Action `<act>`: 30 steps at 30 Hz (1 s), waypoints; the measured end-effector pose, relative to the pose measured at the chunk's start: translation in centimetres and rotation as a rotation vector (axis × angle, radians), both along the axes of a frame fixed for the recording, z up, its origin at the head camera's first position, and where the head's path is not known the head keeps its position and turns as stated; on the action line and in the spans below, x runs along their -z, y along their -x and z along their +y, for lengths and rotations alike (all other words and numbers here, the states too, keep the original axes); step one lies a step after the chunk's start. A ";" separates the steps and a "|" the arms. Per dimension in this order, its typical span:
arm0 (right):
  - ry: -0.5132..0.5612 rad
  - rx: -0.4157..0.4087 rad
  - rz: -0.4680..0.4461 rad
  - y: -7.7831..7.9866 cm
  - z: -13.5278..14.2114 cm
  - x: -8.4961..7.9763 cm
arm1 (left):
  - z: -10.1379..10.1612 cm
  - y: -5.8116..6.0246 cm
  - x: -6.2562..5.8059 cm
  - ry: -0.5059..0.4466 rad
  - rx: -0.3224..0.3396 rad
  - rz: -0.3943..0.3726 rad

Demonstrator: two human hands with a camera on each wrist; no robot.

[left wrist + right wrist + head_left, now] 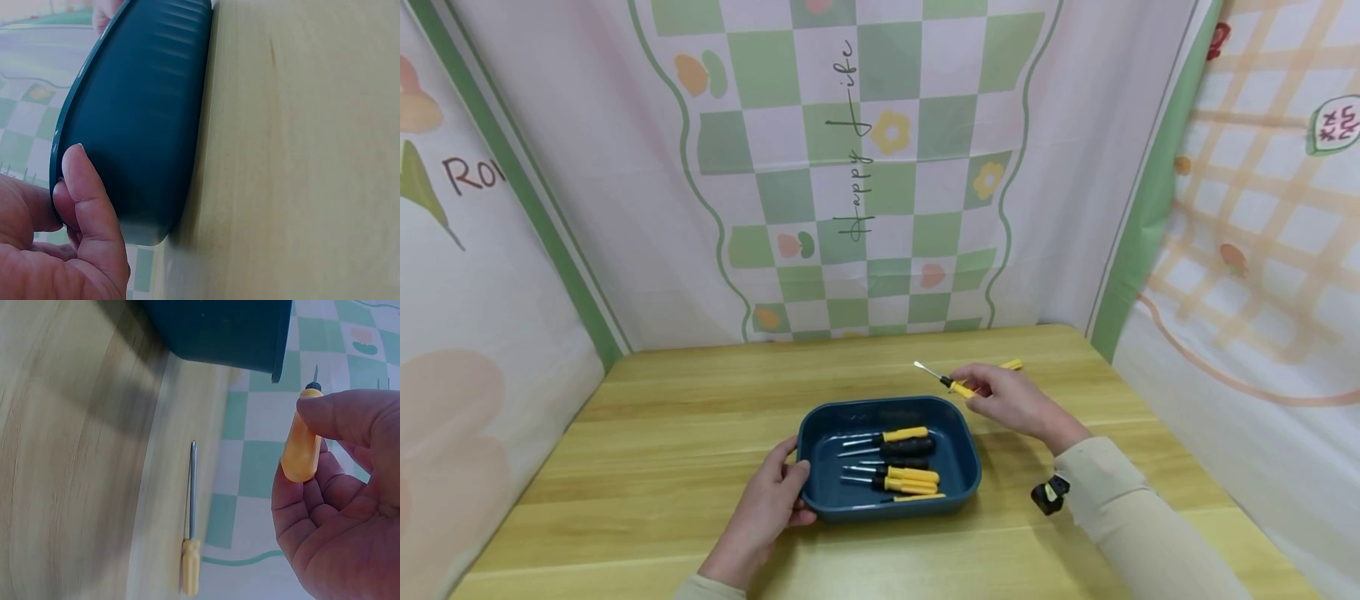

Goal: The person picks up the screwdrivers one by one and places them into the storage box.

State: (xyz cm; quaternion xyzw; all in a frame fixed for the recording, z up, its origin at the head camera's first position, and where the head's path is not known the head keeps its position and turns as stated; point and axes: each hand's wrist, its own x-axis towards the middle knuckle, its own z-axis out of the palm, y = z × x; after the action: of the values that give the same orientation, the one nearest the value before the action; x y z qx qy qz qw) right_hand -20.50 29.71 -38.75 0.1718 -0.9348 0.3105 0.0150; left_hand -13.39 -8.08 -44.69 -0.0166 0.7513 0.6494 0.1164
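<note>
A dark blue rectangular box [887, 512] sits on the table, holding several screwdrivers [910, 477] with yellow or black handles, their shafts pointing left. My left hand [770, 493] grips the box's left end, thumb over the rim; in the left wrist view its fingers [87, 187] press against the outer wall. My right hand [1011, 402] is raised beyond the box's back right corner. It pinches a screwdriver by its yellow handle [301, 447] between thumb and fingers, the tip toward the left. A second yellow-handled screwdriver [192, 506] lies on the table, partly hidden behind that hand in the head view.
The wooden table [662, 467] ends at a patterned cloth [887, 200] at the back, with more cloth on both sides. A small black device [1049, 495] is fixed at the right sleeve's cuff.
</note>
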 end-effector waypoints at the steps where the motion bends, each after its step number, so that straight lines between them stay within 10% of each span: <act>1: -0.001 -0.003 0.003 -0.1 -0.1 0.0 | 0.0 0.0 0.0 0.001 0.000 0.000; 30: -0.011 -0.047 -0.036 -1.1 -2.0 -0.7 | 0.1 -0.2 -0.4 0.003 0.000 -0.018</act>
State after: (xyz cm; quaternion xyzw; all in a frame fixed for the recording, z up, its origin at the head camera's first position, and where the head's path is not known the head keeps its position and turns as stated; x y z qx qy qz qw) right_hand -19.37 27.73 -38.03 0.1879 -0.9324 0.3087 -0.0101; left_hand -13.15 -7.97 -44.28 -0.0226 0.7513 0.6480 0.1232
